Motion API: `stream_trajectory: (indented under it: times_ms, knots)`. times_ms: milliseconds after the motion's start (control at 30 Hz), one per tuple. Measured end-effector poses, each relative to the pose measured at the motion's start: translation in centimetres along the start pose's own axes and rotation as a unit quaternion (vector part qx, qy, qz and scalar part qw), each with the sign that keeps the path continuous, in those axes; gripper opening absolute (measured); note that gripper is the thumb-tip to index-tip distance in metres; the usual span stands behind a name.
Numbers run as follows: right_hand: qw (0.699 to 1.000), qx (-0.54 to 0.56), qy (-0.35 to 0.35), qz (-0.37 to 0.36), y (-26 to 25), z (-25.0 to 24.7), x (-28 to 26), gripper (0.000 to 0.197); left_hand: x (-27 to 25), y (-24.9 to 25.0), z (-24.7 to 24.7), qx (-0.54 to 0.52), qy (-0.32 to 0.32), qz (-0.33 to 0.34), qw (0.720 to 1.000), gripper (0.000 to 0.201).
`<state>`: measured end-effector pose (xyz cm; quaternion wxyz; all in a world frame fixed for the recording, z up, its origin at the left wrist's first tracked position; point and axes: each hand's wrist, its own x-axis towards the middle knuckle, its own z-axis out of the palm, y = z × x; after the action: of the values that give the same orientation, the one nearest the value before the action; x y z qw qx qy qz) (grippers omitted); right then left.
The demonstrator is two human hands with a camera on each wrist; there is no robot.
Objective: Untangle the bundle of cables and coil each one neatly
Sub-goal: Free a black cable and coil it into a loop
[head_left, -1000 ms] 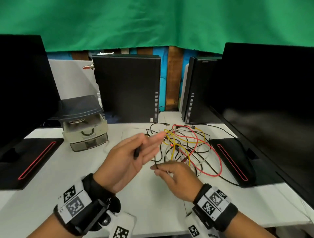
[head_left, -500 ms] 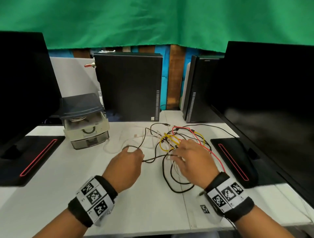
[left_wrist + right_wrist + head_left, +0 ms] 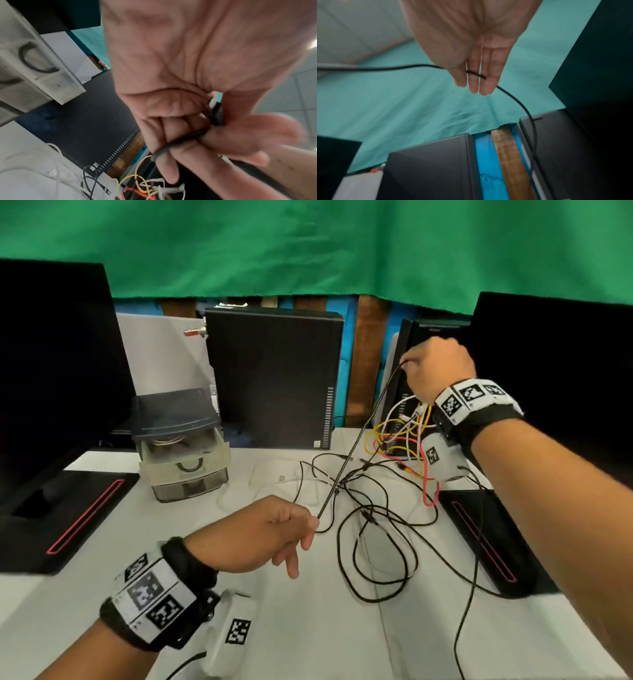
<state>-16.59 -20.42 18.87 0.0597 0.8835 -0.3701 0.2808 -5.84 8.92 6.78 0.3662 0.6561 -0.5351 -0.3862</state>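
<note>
Cables [image 3: 370,508] lie in a loose tangle on the white table [image 3: 102,594], spreading from the centre out toward three o'clock, black loops low and a knot of yellow, red and white strands hanging up at about two o'clock. One black cable [image 3: 359,436] runs taut on a diagonal between the two hands. The left hand [image 3: 270,532], down at seven o'clock, pinches its lower end, fingers curled tight round the cord and its plug as the wrist view shows. The right hand [image 3: 435,368], raised high at one o'clock in front of the black computer tower [image 3: 274,378], holds the upper stretch, the cord crossing its near-straight fingers [image 3: 476,81]; how firm that hold is, I cannot tell. This looks like the pulling-free step, one black cable being drawn out of the bundle, with no coil made yet. The coloured strands ride up with the lifted hand, so the next move likely calls for shaking or threading them off before any winding starts, otherwise the knot may tighten.
</note>
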Motion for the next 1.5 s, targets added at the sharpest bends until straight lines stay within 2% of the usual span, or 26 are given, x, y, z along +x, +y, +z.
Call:
stream_trajectory:
  times_ms: [67,100,133,200,267,333,400,500,633,667,700,767,833,900,967,1033,1067,1133,1200,1233,1300,1367,1433,1500]
  knots:
    - [0.994,0.062,0.085,-0.02,-0.3,-1.3,1.2,0.031,-0.3,-0.2,-0.7,-0.009,-0.004,-0.003,1.0,0.037]
    - [0.989,0.101,0.103,-0.025,-0.5,-1.5,1.5,0.031,-0.4,-0.2,-0.9,-0.016,-0.014,-0.004,1.0,0.037]
    - [0.987,0.129,0.094,-0.028,-0.8,-1.4,1.8,0.029,-0.6,-0.2,-1.1,-0.028,-0.028,0.0,0.999,0.037]
    - [0.989,0.147,0.023,-0.028,-1.5,-0.2,1.4,0.027,-0.8,-0.1,-1.1,-0.071,-0.038,0.026,0.996,0.038]
    - [0.986,0.16,-0.044,-0.034,-2.6,1.5,-0.7,0.03,-0.7,0.4,-1.0,-0.121,0.014,0.047,0.991,0.039]
    - [0.975,0.205,-0.042,-0.079,-4.3,2.6,-4.1,0.038,-0.3,0.6,-0.8,-0.146,0.105,0.032,0.983,0.042]
    - [0.945,0.304,-0.04,-0.117,-6.4,3.6,-8.5,0.041,-0.1,0.8,-0.5,-0.155,0.164,0.012,0.974,0.042]
    - [0.885,0.437,-0.091,-0.134,-9.2,4.7,-15.0,0.031,-0.2,1.4,0.4,-0.237,0.181,-0.013,0.954,0.042]
    - [0.794,0.599,-0.086,-0.053,-10.0,5.7,-19.1,0.024,-0.1,2.2,1.2,-0.402,0.181,-0.052,0.896,0.038]
    - [0.782,0.618,-0.077,-0.025,-9.7,5.9,-19.4,0.023,-0.1,2.3,1.2,-0.433,0.18,-0.056,0.881,0.036]
    - [0.779,0.623,-0.068,-0.003,-9.4,6.1,-19.7,0.023,-0.2,2.4,1.2,-0.462,0.18,-0.056,0.867,0.035]
    - [0.795,0.602,-0.065,0.028,-8.8,6.7,-20.3,0.022,-0.3,2.6,1.3,-0.512,0.185,-0.039,0.838,0.032]
    - [0.814,0.572,-0.099,0.029,-8.4,7.4,-21.2,0.019,-0.2,2.8,1.3,-0.551,0.194,-0.008,0.811,0.031]
    - [0.82,0.551,-0.158,0.006,-8.4,7.9,-22.3,0.02,0.1,2.5,1.3,-0.559,0.212,0.024,0.801,0.032]
    - [0.823,0.523,-0.217,-0.036,-8.5,7.9,-23.5,0.024,0.5,1.8,1.1,-0.532,0.241,0.047,0.811,0.032]
    - [0.843,0.468,-0.251,-0.087,-8.4,7.5,-23.9,0.028,0.7,1.0,1.1,-0.474,0.273,0.055,0.835,0.032]
    - [0.854,0.436,-0.262,-0.11,-8.1,7.0,-23.8,0.028,0.8,0.5,1.1,-0.407,0.291,0.055,0.864,0.031]
    - [0.862,0.398,-0.279,-0.141,-7.0,5.6,-23.1,0.023,1.3,-0.3,1.4,-0.181,0.33,0.053,0.925,0.03]
    - [0.865,0.39,-0.271,-0.161,-6.1,4.1,-22.3,0.018,1.5,-1.1,1.6,0.009,0.289,0.06,0.955,0.029]
    - [0.87,0.39,-0.25,-0.166,-5.6,3.5,-21.9,0.016,1.5,-1.3,1.6,0.05,0.243,0.057,0.967,0.028]
    - [0.876,0.411,-0.198,-0.16,-4.8,2.8,-21.1,0.013,1.1,-1.2,1.7,0.054,0.15,0.044,0.986,0.031]
    - [0.864,0.461,-0.156,-0.13,-4.1,2.7,-20.4,0.011,0.7,-0.6,2.1,-0.009,0.067,0.045,0.997,0.036]
    - [0.847,0.505,-0.122,-0.112,-3.7,2.9,-20.0,0.008,0.3,0.2,2.6,-0.091,0.0,0.058,0.994,0.04]
    - [0.825,0.551,-0.094,-0.089,-3.5,3.5,-19.8,0.008,-0.3,1.1,2.6,-0.184,-0.028,0.071,0.98,0.041]
